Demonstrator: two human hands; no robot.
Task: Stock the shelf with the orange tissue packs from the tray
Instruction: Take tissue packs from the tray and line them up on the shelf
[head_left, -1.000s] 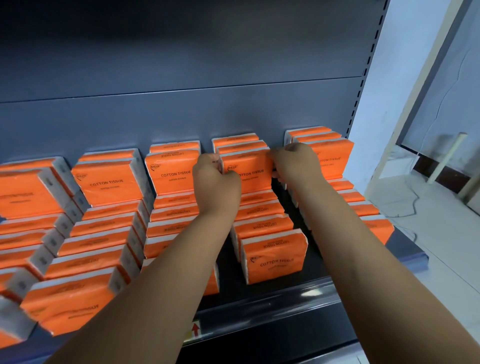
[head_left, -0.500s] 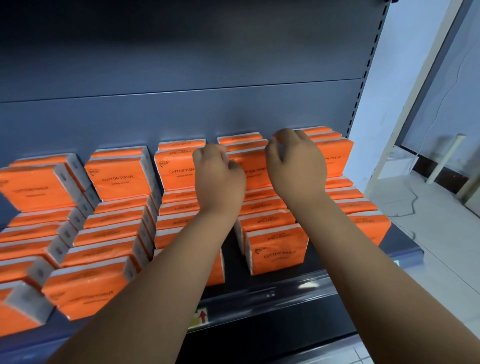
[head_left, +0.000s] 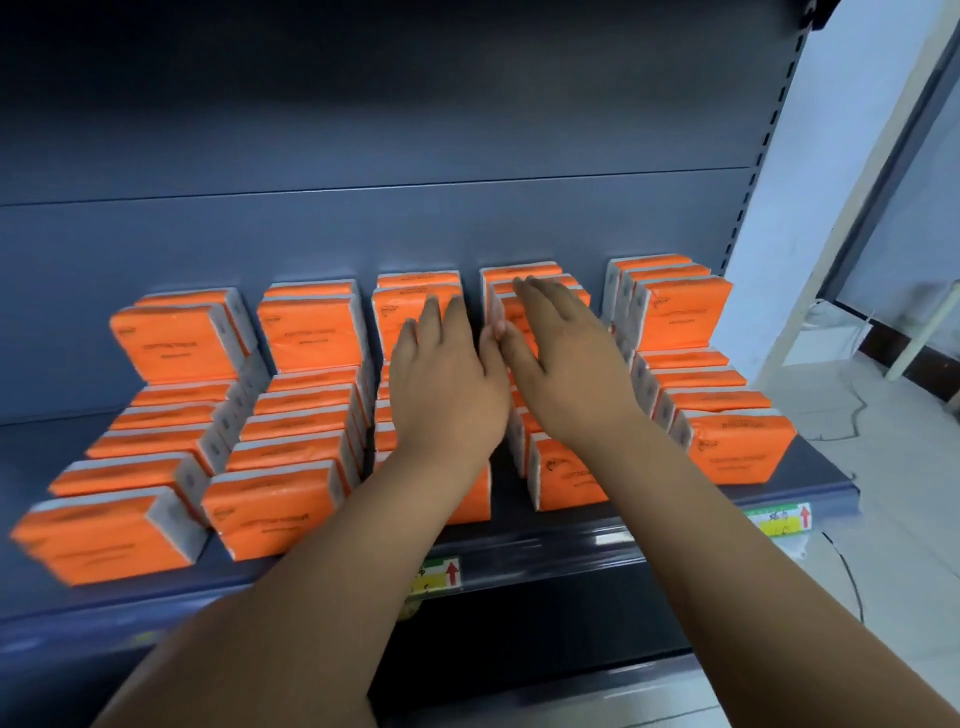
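Several rows of orange tissue packs (head_left: 306, 332) stand on a dark grey shelf (head_left: 571, 540). My left hand (head_left: 441, 374) hovers flat, fingers straight, in front of the third row's raised rear pack (head_left: 395, 312). My right hand (head_left: 561, 358) is flat too, fingers straight and spread, over the fourth row's rear packs (head_left: 519, 271). Both hands hold nothing; whether they touch the packs cannot be told. The thumbs nearly meet between the two rows. The tray is out of view.
A grey back panel (head_left: 363, 234) rises behind the packs. Price labels with red arrows (head_left: 441, 574) sit on the shelf's front rail. To the right are a white wall (head_left: 810, 171), a pale floor (head_left: 883, 467) and a thin cable.
Both hands have let go of the rear pack they gripped a second ago, straightened their fingers and drawn back slightly. The view has shifted right and down.
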